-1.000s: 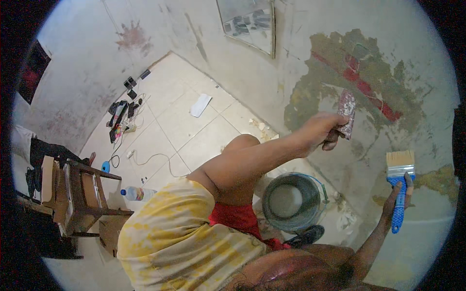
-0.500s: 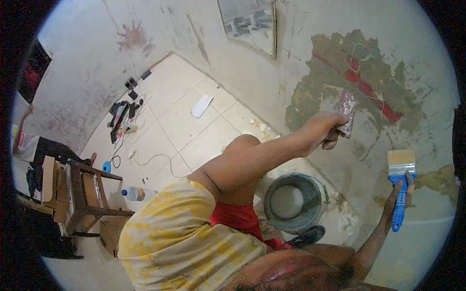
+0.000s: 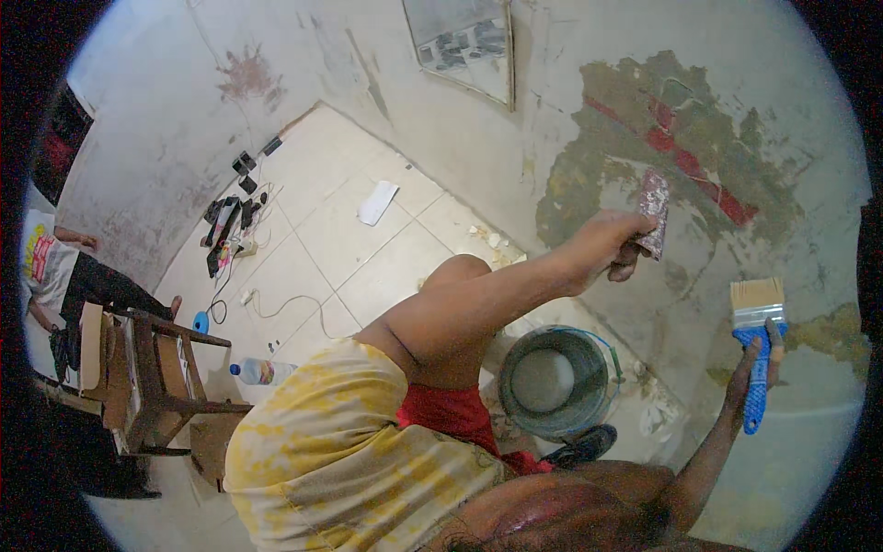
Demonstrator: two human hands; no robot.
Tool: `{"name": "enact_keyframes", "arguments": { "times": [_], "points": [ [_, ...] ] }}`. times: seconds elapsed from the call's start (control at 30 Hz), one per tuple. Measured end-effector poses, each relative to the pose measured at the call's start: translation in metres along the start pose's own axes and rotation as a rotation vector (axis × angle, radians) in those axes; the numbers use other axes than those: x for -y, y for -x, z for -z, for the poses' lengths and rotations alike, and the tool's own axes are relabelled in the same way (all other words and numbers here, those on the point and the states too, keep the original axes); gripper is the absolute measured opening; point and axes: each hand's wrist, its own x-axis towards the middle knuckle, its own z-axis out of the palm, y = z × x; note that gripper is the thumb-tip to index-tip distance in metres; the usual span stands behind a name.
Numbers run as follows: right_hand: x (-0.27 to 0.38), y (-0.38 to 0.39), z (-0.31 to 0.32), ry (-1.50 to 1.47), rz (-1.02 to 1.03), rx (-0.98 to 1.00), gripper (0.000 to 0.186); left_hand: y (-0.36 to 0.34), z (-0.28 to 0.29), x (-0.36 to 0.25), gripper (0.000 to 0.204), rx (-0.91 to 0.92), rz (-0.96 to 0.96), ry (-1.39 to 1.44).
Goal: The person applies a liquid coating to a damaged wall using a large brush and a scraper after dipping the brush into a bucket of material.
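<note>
A flat, narrow, speckled pinkish-white scraper-like piece (image 3: pixel 653 210) is gripped in my left hand (image 3: pixel 614 247). My left arm reaches across toward the wall, and the piece is in front of a grey-green patch (image 3: pixel 579 175) with peeled paint and a red stripe (image 3: pixel 685 161). I cannot make out whether it touches the wall. On the right, my right hand (image 3: pixel 762 357) is closed round the blue handle of a wide paintbrush (image 3: pixel 758 304). Its pale bristles point up, close to the wall. Below and between my hands stands a dark bucket (image 3: pixel 515 405) with whitish contents.
Paint flakes (image 3: pixel 655 414) lie along the wall's foot. A framed mirror (image 3: pixel 464 46) leans or hangs on the far wall. Cables and black devices (image 3: pixel 225 225), a white paper (image 3: pixel 378 202), a water bottle (image 3: pixel 262 372) and a wooden chair (image 3: pixel 152 405) are left; another person (image 3: pixel 60 267) stands beyond.
More of the other person, with a white shirt and an arm, shows at the far left. The view has shifted slightly; my hands hold the same things in nearly the same places.
</note>
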Motion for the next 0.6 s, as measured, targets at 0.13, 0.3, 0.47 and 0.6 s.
{"name": "enact_keyframes", "arguments": {
  "times": [0.13,0.3,0.47,0.6],
  "points": [
    [0.021,-0.001,-0.002,-0.011,-0.153,0.008,0.04,0.001,0.006,-0.024,0.034,-0.231,-0.083,-0.179],
    [0.021,-0.006,-0.002,0.071,-0.193,0.035,0.043,0.044,0.07,-0.133,0.029,-0.592,-1.148,0.023],
    [0.023,-0.006,0.004,0.072,-0.286,0.082,0.044,0.268,0.068,-0.248,0.026,-1.004,-1.952,-0.425],
    [0.026,-0.003,-0.004,-0.11,-0.062,-0.063,0.041,0.362,0.028,-0.242,0.063,-0.929,-2.051,-0.555]
  ]
}}
